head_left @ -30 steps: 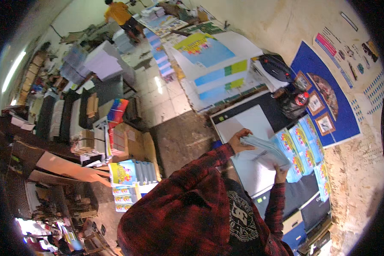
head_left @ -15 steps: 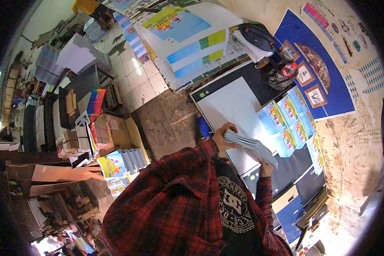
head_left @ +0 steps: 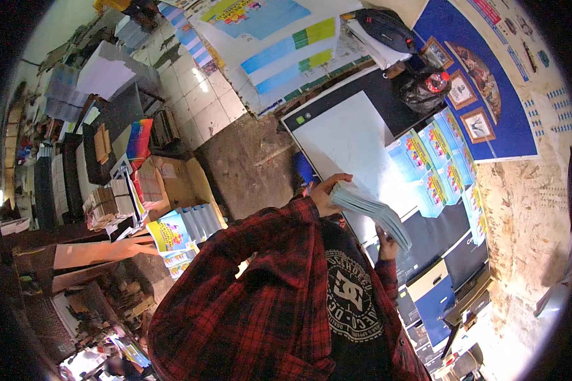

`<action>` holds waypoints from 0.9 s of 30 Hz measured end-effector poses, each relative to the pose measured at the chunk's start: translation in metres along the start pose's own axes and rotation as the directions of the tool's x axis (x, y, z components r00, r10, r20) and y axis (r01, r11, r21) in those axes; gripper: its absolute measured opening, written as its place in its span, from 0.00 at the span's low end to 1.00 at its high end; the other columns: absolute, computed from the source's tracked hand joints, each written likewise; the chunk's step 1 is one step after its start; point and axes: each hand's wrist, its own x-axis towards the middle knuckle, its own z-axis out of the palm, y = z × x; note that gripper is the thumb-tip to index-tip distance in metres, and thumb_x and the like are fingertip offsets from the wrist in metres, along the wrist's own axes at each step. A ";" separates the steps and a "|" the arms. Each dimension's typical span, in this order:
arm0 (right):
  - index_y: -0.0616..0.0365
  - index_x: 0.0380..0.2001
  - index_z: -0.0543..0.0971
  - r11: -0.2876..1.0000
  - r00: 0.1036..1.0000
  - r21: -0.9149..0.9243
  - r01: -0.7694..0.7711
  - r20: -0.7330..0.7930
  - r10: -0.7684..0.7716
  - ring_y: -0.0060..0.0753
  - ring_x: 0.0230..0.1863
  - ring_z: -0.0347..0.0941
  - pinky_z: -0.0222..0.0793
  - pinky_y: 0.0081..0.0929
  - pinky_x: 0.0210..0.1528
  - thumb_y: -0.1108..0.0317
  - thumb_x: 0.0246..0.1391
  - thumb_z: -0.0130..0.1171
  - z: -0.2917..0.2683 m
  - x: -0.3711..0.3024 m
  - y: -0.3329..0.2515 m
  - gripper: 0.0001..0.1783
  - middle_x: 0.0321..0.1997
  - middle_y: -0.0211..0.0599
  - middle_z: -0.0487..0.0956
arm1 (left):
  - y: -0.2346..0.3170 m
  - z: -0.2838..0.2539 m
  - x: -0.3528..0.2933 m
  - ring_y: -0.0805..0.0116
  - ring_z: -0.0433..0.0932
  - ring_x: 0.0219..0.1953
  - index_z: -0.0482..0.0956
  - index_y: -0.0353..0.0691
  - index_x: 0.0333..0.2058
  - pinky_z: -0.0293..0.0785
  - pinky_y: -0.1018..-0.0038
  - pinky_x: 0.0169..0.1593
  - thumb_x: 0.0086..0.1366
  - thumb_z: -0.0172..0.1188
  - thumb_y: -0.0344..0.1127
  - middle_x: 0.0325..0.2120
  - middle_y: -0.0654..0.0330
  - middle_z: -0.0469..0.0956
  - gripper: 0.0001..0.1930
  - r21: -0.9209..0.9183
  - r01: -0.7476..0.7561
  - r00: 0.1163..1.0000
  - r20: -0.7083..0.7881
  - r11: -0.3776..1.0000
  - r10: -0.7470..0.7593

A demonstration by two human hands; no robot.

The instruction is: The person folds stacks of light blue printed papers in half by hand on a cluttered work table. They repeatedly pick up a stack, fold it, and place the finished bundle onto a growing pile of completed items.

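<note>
Black on top: saw a desk (head_left: 388,105) with a big white sheet (head_left: 349,140) on it. Saw bright booklet piles (head_left: 433,189) beside that, likely done. Gripped a pale blue paper bundle (head_left: 372,211) over the sheet, with left hand (head_left: 325,195) and right hand (head_left: 386,245) at opposite ends; had not put it down yet.

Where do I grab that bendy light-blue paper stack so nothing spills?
Probably by both ends, one hand from each side: the light-blue paper stack bends and its layers fan, so each end needs pinching, as the left hand and right hand do.
</note>
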 end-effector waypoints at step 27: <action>0.54 0.68 0.35 0.963 0.986 -0.265 -0.051 0.141 0.091 0.50 0.62 0.61 0.57 0.34 0.62 0.71 0.53 0.50 0.084 -0.013 -0.021 0.47 0.64 0.58 0.59 | -0.013 0.060 -0.025 0.44 0.57 0.62 0.50 0.32 0.62 0.57 0.55 0.61 0.45 0.73 0.50 0.59 0.40 0.56 0.54 0.451 -0.183 0.953 0.301 0.874 0.045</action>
